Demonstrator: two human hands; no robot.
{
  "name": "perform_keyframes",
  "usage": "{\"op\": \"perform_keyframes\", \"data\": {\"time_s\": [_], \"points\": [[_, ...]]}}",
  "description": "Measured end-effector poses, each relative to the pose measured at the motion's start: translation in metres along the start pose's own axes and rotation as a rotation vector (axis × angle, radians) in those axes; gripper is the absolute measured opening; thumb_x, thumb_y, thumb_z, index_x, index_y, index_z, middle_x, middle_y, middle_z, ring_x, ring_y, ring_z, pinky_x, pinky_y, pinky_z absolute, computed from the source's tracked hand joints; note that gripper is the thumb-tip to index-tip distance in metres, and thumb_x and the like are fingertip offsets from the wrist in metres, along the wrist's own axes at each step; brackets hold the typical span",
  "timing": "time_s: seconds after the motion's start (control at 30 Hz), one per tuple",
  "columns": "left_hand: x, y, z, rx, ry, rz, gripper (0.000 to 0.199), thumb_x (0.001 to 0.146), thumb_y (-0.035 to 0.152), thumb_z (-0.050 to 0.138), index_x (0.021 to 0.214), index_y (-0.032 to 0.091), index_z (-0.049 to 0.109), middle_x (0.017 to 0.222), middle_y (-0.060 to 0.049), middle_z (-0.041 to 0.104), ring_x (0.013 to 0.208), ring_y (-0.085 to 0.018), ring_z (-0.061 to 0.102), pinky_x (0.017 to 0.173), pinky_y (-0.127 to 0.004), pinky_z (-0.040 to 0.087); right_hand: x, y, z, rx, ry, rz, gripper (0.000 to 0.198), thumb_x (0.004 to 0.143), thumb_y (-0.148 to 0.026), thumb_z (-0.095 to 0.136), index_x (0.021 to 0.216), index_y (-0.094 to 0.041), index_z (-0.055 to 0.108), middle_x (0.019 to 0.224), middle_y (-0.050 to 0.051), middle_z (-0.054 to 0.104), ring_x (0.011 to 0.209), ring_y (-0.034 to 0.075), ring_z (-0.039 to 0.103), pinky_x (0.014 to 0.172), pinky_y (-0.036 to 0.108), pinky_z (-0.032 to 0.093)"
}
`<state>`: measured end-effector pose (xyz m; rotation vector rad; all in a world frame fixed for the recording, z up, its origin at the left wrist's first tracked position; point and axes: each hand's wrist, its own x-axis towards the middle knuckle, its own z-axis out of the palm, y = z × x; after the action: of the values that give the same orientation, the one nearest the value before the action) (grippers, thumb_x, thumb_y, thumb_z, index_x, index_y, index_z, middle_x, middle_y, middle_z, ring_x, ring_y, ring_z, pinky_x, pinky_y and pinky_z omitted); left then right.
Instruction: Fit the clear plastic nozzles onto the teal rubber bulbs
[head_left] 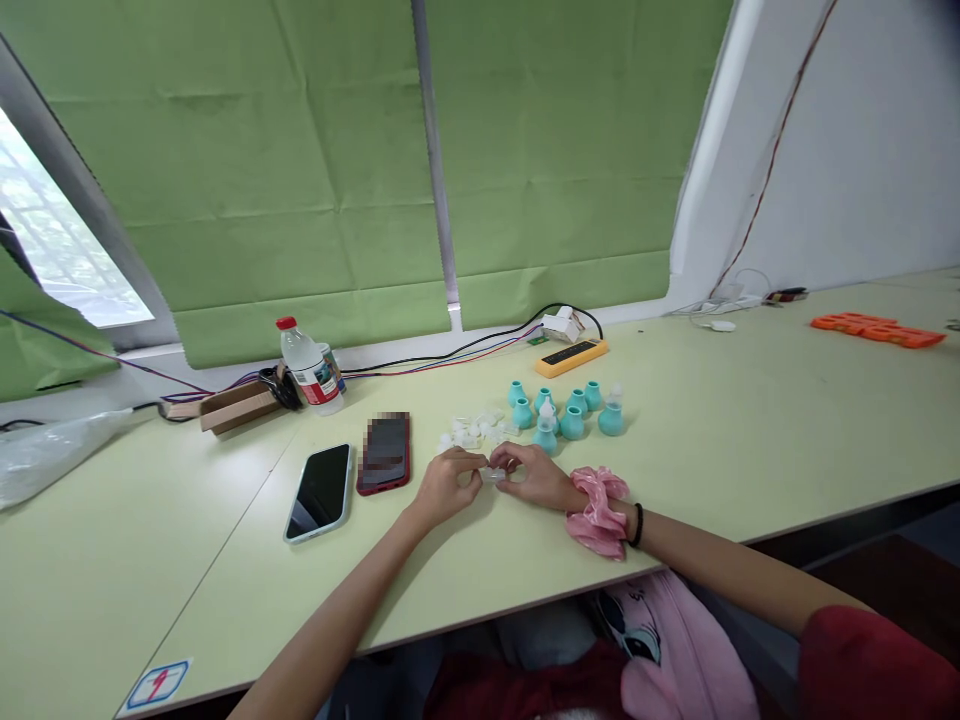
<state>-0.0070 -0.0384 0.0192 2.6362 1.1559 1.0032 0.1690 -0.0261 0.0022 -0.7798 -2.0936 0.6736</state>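
Between my two hands is a small clear plastic piece (493, 475), held just above the table. My left hand (450, 485) pinches its left end with thumb and forefinger. On its other end, the fingers of my right hand (536, 477) are closed. A pink scrunchie (598, 510) circles my right wrist. Just beyond my hands lies a loose pile of small white and clear plastic parts (480, 428). To its right stand several turquoise pot-shaped pieces (572, 423). A clear nozzle-like part sits in the nearest turquoise piece (545, 436), and another in the rightmost one (611, 420).
Left of my hands lie a red-cased phone (385, 453) and a pale-cased phone (321, 492). Behind them stand a water bottle (309, 368) and an open cardboard box (238, 406). A yellow power strip (571, 358) and cables line the back. Orange plastic pieces (877, 329) lie far right.
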Motion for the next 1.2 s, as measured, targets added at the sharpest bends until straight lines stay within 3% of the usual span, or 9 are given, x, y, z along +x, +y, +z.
{"op": "perform_keyframes", "data": {"time_s": [0.37,0.63,0.83,0.93,1.07,1.2], "points": [[-0.001,-0.004,0.002,0.129,-0.082,0.095,0.034,0.064,0.003,0.039,0.085,0.018,0.063,0.080,-0.003,0.063,0.075,-0.015,0.053,0.067,-0.026,0.044,0.001,0.002,0.001,-0.017,-0.001,0.013,0.027,0.061,-0.011,0.055,0.086,-0.018,0.051,0.079,0.000,0.059,0.069,0.011,0.054,0.064,0.024,0.044],[0.000,0.006,0.010,0.555,-0.210,0.299,0.023,0.073,0.005,0.035,0.079,0.010,0.057,0.074,-0.011,0.057,0.073,-0.021,0.049,0.059,-0.032,0.042,0.001,0.000,0.000,-0.032,0.005,0.012,0.023,0.061,-0.012,0.053,0.084,-0.018,0.053,0.076,0.000,0.059,0.066,0.011,0.054,0.062,0.024,0.044],[-0.002,-0.002,0.004,0.372,-0.093,0.196,0.030,0.072,0.007,0.036,0.092,0.015,0.057,0.077,-0.006,0.060,0.073,-0.016,0.049,0.062,-0.028,0.042,0.001,0.000,0.000,-0.025,0.000,0.024,0.026,0.062,-0.012,0.054,0.087,-0.018,0.051,0.079,0.001,0.059,0.068,0.012,0.054,0.063,0.025,0.045],[-0.002,-0.003,0.002,0.288,-0.096,0.187,0.036,0.070,0.006,0.037,0.096,0.018,0.057,0.079,-0.005,0.061,0.073,-0.015,0.049,0.064,-0.026,0.042,0.001,-0.001,0.000,-0.011,0.003,0.050,0.031,0.061,-0.013,0.056,0.091,-0.018,0.049,0.080,0.001,0.061,0.067,0.012,0.055,0.063,0.025,0.045],[-0.001,0.002,0.002,0.261,-0.151,0.195,0.037,0.069,0.005,0.037,0.095,0.019,0.058,0.081,-0.004,0.061,0.076,-0.015,0.049,0.065,-0.026,0.042,0.001,-0.002,-0.001,-0.026,0.000,0.036,0.031,0.061,-0.012,0.055,0.090,-0.018,0.049,0.078,0.001,0.061,0.066,0.012,0.054,0.064,0.026,0.044],[0.002,-0.003,-0.006,0.278,-0.045,0.141,0.034,0.071,0.007,0.038,0.095,0.018,0.058,0.086,-0.004,0.061,0.078,-0.016,0.048,0.067,-0.027,0.042,0.000,-0.001,0.000,-0.054,-0.001,0.011,0.027,0.062,-0.012,0.054,0.088,-0.018,0.051,0.077,0.001,0.059,0.067,0.012,0.054,0.063,0.025,0.044]]}}
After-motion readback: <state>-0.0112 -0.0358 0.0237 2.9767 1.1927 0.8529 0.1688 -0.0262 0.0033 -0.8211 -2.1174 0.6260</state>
